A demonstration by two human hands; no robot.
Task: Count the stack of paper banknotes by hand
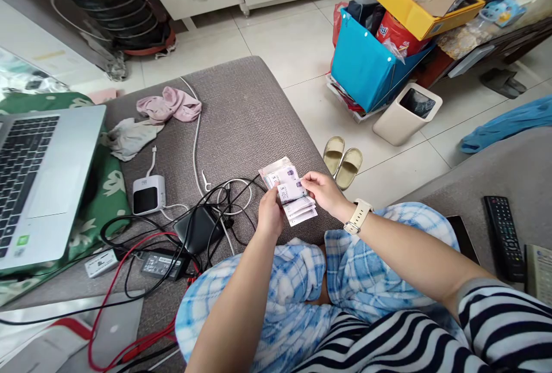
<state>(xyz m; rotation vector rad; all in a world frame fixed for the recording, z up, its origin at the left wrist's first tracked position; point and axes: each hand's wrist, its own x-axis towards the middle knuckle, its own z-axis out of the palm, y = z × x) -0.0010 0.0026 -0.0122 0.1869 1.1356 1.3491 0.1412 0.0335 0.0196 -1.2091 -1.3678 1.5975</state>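
A stack of purple-white banknotes (290, 188) is held above my lap, in front of the grey sofa seat. My left hand (271, 212) is closed around the stack's left edge, thumb on top. At the right edge, my right hand (322, 190) pinches a note between thumb and fingers. Several note ends fan out below, toward me, and a paler pinkish note shows at the far end of the stack. A cream watch (359, 216) sits on my right wrist. The undersides of the notes and most left fingers are hidden.
Tangled cables (207, 206), a power bank (149, 195) and a laptop (38, 183) lie to the left on the sofa (241, 108). Slippers (342, 161), a bin (407, 114) and a blue box (366, 62) stand on the floor. A remote (503, 238) lies right.
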